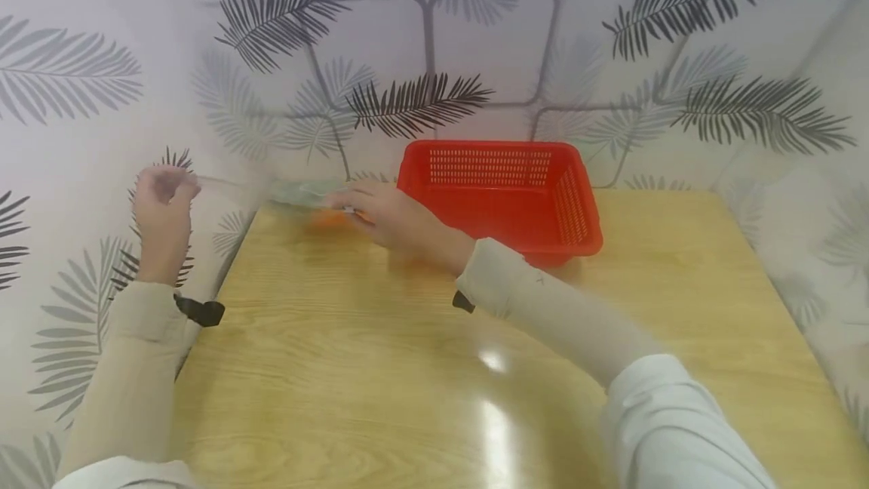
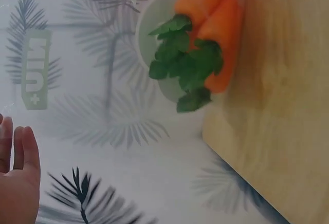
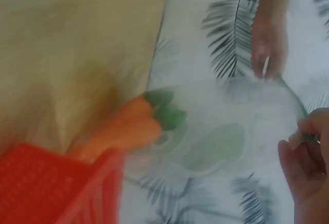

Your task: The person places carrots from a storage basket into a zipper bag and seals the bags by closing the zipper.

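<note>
A clear plastic bag (image 1: 299,192) with pale green printed shapes stretches between my two hands above the table's far left corner. Orange carrots (image 2: 218,34) with green leaves show on or through the bag; I cannot tell whether they are printed. My left hand (image 1: 163,195), beyond the table's left edge, pinches one end of the bag's edge. My right hand (image 1: 380,210) pinches the other end, thumb against fingers, as the right wrist view shows. Only part of the left hand's fingers (image 2: 30,149) appears in the left wrist view. The head view is blurred around the bag.
A red plastic basket (image 1: 502,206) with slotted walls stands at the back of the wooden table (image 1: 353,368), just right of my right hand. Leaf-patterned covering (image 1: 68,142) surrounds the table. Light glares on the tabletop near the front.
</note>
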{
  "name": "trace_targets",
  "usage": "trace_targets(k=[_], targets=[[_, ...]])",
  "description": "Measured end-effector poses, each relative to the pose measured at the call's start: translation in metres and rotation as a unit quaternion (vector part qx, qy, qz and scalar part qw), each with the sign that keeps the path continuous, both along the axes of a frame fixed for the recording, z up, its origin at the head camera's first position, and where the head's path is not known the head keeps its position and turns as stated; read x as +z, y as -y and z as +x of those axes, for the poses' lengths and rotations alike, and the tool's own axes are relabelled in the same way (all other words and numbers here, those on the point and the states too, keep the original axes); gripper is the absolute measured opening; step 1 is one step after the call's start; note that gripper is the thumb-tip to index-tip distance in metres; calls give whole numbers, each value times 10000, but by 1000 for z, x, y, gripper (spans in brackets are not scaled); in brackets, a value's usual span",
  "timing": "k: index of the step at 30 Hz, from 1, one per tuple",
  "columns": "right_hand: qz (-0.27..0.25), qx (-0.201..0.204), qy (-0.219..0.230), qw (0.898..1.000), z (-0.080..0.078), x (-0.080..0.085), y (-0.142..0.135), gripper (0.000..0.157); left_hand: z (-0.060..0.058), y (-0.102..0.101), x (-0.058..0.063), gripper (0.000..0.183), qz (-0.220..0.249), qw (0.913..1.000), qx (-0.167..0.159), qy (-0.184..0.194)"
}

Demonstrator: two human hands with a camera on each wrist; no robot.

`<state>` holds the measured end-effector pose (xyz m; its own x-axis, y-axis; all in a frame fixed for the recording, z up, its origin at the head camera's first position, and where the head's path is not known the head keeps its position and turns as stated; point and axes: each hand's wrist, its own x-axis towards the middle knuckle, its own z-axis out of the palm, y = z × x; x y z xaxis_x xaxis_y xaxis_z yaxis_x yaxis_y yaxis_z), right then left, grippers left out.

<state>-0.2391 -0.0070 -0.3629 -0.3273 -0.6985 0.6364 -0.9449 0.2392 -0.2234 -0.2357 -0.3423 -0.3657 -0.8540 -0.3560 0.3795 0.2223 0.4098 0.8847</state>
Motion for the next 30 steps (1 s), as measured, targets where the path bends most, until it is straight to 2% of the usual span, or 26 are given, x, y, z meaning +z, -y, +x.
trace_targets(k=[3, 7, 11, 13, 18, 21, 24, 27, 30], targets=[[323, 16, -111, 9994, 18, -2, 7, 25, 14, 11, -20, 13, -56, 9998, 202, 17], [894, -30, -137, 9959, 37, -14, 13, 21, 33, 15, -47, 11, -413, 9977, 483, 239], [1428, 12, -149, 9896, 48, -30, 14, 20, 52, 11, -68, 22, -987, 9911, 685, 577], [1632, 71, -41, 9866, 51, -40, 14, 20, 59, 8, -75, 29, -1210, 9877, 638, 759], [1955, 154, 212, 9803, 58, -63, 14, 21, 71, 5, -87, 37, -1669, 9773, 207, 1287], [2168, 227, 362, 9753, 63, -76, 17, 21, 77, 6, -94, 42, -2142, 9642, -115, 1558], [2489, 446, 813, 9641, 69, -88, 20, 21, 83, 7, -104, 45, -2462, 9499, -392, 1883], [2768, 624, 1262, 9506, 74, -100, 20, 21, 89, 8, -115, 44, -2484, 9394, -667, 2264], [2922, 674, 1526, 9417, 77, -113, 20, 20, 92, 9, -120, 43, -2556, 9248, -1150, 2572]])
